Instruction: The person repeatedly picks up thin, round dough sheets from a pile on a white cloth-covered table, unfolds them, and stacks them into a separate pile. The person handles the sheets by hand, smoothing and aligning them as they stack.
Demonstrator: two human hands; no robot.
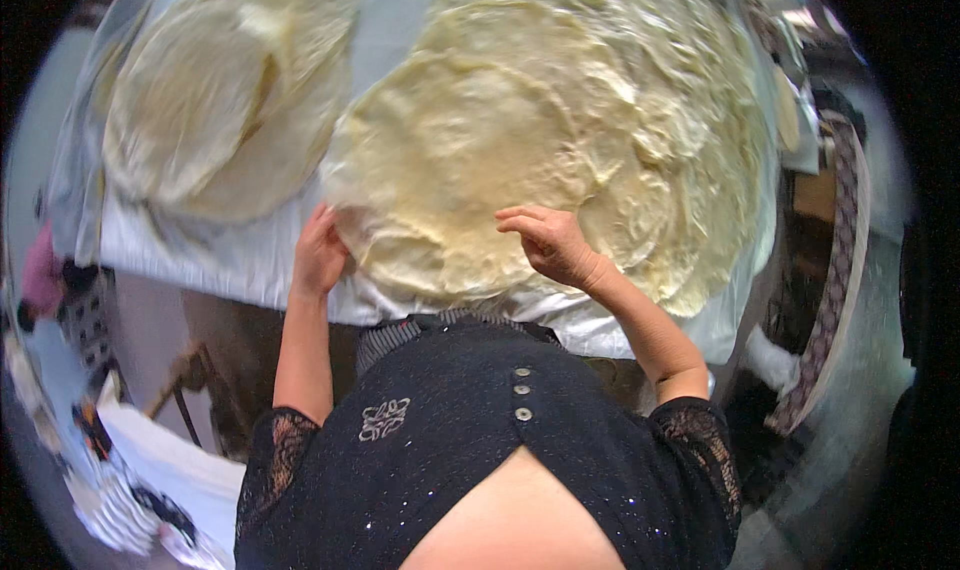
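Large, thin round sheets of flatbread or dough [465,142] overlap in a broad layer over a white cloth, reaching nearly to my body. At the left edge of this layer, my left hand [321,249] has its fingertips at the rim of a sheet; whether they pinch it cannot be told. My right hand [551,241] hovers over or rests lightly on the layer's near part, fingers bent and pointing left. More thin round sheets [195,112], one folded over, lie at the upper left.
The white cloth [217,259] covers the table and hangs over its near edge, close to my waist. A long patterned strip [832,270] stands at the right. At the far left is part of a person in pink [41,270]. White fabric [172,450] lies lower left.
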